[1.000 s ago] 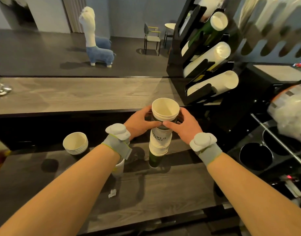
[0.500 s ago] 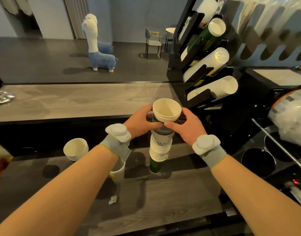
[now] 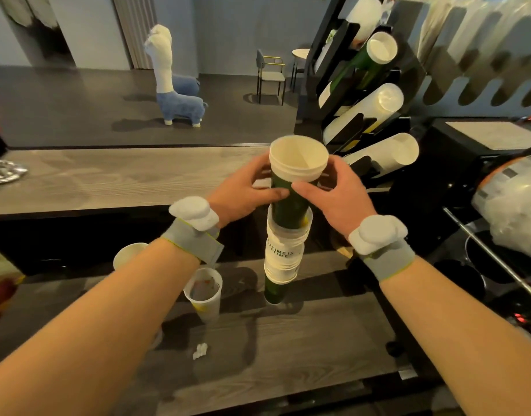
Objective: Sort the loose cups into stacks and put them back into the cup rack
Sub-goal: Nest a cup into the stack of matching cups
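Left grip [image 3: 240, 190], right grip [image 3: 339, 196] pinch green cup stack [image 3: 288, 211]; long axis near-vertical, mouth up

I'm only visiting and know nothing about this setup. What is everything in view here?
cup stack: one, green and white, upright on the lower counter, centre
cup rack: one, black, upper right, four rows of cups showing
clear cup: one, see-through and stained, left of the cup stack
white cups: count unclear, white, further left, partly hidden
paper scrap: one, white, near the clear cup
alpaca figure: one, white and blue, background left
chair: one, grey, background centre
plastic bag: one, whitish, right edge
left hand: grips the cup stack near its top
right hand: grips the opposite side
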A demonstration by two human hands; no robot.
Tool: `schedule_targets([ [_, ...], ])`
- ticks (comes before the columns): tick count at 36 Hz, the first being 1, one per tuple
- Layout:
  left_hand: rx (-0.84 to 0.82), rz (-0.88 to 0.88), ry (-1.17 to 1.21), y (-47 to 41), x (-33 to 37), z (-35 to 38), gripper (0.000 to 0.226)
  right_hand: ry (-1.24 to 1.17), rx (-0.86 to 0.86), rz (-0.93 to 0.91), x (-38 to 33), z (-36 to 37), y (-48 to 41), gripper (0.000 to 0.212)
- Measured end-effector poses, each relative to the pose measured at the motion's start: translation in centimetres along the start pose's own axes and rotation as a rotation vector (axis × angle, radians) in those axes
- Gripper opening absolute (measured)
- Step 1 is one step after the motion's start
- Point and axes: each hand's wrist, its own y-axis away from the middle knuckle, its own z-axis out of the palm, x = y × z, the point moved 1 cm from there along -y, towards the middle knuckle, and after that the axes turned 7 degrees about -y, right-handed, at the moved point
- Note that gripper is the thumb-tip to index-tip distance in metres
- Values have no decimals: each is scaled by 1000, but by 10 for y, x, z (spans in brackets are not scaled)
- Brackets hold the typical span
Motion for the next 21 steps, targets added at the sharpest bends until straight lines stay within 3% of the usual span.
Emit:
schedule_targets([
  [10,138,99,73,20,39,-58,64,-43,17,-164,-71,7,-11,62],
  [21,100,-122,-21,90,-12,-100,58,-62,-228,-33,-57,93,6,65],
])
